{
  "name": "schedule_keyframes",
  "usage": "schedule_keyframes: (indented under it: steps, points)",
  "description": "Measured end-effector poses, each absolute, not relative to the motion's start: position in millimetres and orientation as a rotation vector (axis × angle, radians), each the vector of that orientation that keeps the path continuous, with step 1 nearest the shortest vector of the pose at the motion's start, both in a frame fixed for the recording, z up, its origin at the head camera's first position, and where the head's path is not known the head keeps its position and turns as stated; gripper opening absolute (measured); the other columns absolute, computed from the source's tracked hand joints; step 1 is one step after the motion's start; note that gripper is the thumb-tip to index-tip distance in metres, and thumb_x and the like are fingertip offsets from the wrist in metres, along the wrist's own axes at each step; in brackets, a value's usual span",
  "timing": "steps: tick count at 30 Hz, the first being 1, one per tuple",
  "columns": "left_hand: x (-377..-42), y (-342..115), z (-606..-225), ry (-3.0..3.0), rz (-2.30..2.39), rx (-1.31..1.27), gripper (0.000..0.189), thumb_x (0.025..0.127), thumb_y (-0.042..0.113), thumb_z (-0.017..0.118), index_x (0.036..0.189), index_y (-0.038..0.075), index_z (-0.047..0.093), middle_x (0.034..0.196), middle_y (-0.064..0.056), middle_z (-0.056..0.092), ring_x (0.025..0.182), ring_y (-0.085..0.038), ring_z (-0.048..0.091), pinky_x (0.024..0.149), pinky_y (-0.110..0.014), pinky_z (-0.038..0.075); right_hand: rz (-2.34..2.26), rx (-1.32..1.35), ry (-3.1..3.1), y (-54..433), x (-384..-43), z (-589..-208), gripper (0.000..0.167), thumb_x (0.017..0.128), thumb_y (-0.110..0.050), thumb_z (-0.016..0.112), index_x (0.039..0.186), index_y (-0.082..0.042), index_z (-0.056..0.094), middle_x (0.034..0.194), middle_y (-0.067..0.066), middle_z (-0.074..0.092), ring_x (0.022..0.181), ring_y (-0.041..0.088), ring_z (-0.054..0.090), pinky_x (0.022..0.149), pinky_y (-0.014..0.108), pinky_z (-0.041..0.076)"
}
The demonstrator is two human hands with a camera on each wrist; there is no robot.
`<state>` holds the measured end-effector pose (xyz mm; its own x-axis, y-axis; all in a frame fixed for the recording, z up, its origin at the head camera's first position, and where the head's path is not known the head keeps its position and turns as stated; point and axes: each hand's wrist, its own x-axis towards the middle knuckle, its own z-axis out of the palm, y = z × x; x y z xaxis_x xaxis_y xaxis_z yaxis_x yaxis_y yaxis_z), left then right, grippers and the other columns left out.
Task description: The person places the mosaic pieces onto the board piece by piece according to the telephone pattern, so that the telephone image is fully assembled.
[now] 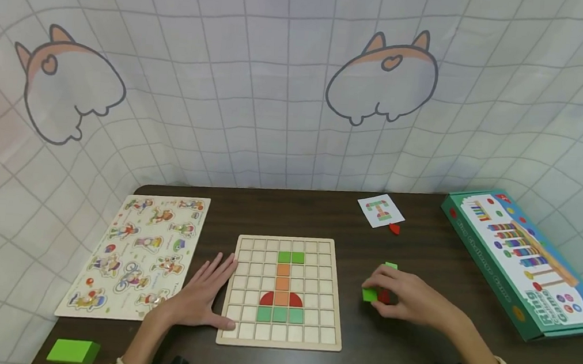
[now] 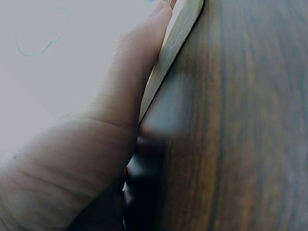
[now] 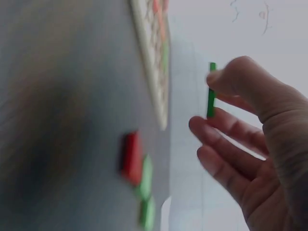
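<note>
My left hand [image 1: 198, 295] lies spread at the left side of a wooden grid board [image 1: 311, 337], its thumb on the lower left corner and its fingertips at the left rim. Green, orange and red pieces sit in the board's middle columns, including an upright run of orange squares [image 1: 282, 283]. To the right of the board, my right hand [image 1: 408, 296] pinches a thin green tile [image 3: 211, 98] between thumb and finger, above the table. Below that hand lie a red piece [image 3: 132, 159] and green tiles [image 3: 146, 178], partly hidden by the hand in the head view.
A pattern card [image 1: 380, 210] lies at the back with a small red piece [image 1: 394, 228] by its corner. A green game box [image 1: 529, 260] stands at the right. On the left are a picture puzzle board [image 1: 131, 255] and a green block [image 1: 73, 352].
</note>
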<state>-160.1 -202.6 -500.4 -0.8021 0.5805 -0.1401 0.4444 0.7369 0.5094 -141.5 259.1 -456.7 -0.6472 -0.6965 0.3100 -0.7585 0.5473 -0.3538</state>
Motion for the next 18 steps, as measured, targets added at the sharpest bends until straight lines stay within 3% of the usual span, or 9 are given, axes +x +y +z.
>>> schedule_keyframes:
  steps: [9, 18]
  points:
    - [-160, -204, -499, 2.656, 0.670, 0.815, 0.123, 0.070, 0.068, 0.073, 0.158, 0.012, 0.008, 0.166, -0.009, 0.004, 0.153, -0.036, -0.001, 0.119, -0.057, 0.005, 0.792, 1.398, -2.382, 162, -196, -451, 0.022, 0.082, -0.010, 0.072, 0.104, -0.013, 0.073, 0.101, 0.001, 0.059, 0.080, 0.013, 0.058, 0.068, 0.014, 0.047]
    - [-160, -203, -501, 2.665, 0.653, 0.825, 0.122, 0.071, 0.068, 0.072, 0.158, 0.011, 0.008, 0.165, -0.011, 0.004, 0.152, -0.038, 0.000, 0.119, -0.060, 0.007, 0.744, 1.391, -2.598, 95, -233, -466, 0.019, 0.088, -0.016, 0.071, 0.105, -0.009, 0.076, 0.105, 0.006, 0.062, 0.088, 0.015, 0.061, 0.074, 0.024, 0.051]
